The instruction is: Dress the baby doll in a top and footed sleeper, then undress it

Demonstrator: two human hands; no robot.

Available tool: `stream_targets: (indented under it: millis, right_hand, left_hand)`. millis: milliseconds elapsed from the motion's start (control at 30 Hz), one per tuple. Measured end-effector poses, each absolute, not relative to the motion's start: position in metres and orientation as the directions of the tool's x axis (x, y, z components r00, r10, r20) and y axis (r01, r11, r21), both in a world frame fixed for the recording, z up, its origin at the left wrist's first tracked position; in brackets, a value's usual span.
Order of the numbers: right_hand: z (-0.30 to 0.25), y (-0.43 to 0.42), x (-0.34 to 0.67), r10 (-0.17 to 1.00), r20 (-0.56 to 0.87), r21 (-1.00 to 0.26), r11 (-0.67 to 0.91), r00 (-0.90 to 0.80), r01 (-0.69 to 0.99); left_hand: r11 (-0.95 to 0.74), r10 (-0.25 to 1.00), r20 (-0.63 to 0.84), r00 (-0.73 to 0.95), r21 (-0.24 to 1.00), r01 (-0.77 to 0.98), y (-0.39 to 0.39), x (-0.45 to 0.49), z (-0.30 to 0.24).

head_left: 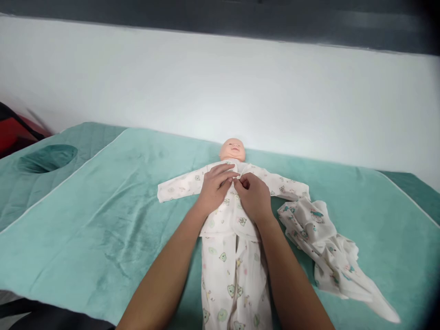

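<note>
Doll (233, 150) supine on green blanket (103, 206); left hand (216, 187), right hand (253, 196) at chest, fingers pinched narrow on shirt (234, 219) front; spare garment (323, 247) just beside

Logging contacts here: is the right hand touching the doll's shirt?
Touching. The head view shows the right hand lying on the doll's shirt, fingertips pinching it.

A teal towel (103, 220) covers the bed (20, 192); a crumpled printed cloth (319, 238) lies on it, under a white wall (220, 91).
</note>
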State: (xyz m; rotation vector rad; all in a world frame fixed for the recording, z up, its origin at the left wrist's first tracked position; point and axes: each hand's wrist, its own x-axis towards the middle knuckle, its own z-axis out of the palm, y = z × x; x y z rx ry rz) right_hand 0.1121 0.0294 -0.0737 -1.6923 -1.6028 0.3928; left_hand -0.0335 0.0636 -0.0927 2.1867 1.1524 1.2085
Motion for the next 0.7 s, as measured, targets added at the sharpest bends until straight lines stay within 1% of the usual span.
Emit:
stream_targets:
  millis: [67,100,200,267,333,400,500,633,700]
  right_hand:
    - [-0.075,0.033,0.117,0.957,0.236,-0.770,0.079,0.168,0.633]
    - [-0.076,0.034,0.120,0.964,0.210,-0.820,0.084,0.162,0.566]
    - [-0.081,0.040,0.130,0.984,0.131,-0.955,0.094,0.117,0.282]
    - [-0.087,0.045,0.134,0.989,0.092,-0.992,0.081,0.115,0.100]
    - [-0.091,0.048,0.136,0.985,0.073,-0.997,0.076,0.158,-0.014]
    - [-0.093,0.050,0.136,0.973,0.084,-0.995,0.094,0.217,-0.037]
    - [-0.089,0.048,0.132,0.950,0.131,-0.991,0.122,0.284,0.049]
    - [-0.079,0.032,0.124,0.928,0.243,-0.959,0.186,0.283,0.213]
    - [-0.078,0.019,0.119,0.890,0.305,-0.944,0.235,0.339,0.231]
  left_hand:
    - [-0.576,0.816,0.503,0.286,0.666,0.473,0.064,-0.033,-0.093]
    - [-0.574,0.817,0.500,0.287,0.670,0.470,0.064,-0.033,-0.092]
    - [-0.578,0.815,0.498,0.295,0.669,0.468,0.065,-0.033,-0.091]
    - [-0.581,0.813,0.497,0.304,0.663,0.472,0.064,-0.033,-0.091]
    - [-0.580,0.814,0.494,0.306,0.660,0.477,0.063,-0.033,-0.090]
    - [-0.580,0.814,0.498,0.300,0.661,0.476,0.062,-0.033,-0.090]
    - [-0.591,0.807,0.505,0.306,0.675,0.441,0.060,-0.034,-0.089]
    - [-0.650,0.753,0.495,0.434,0.663,0.370,0.058,-0.038,-0.082]
    - [-0.670,0.725,0.468,0.506,0.647,0.364,0.055,-0.041,-0.077]
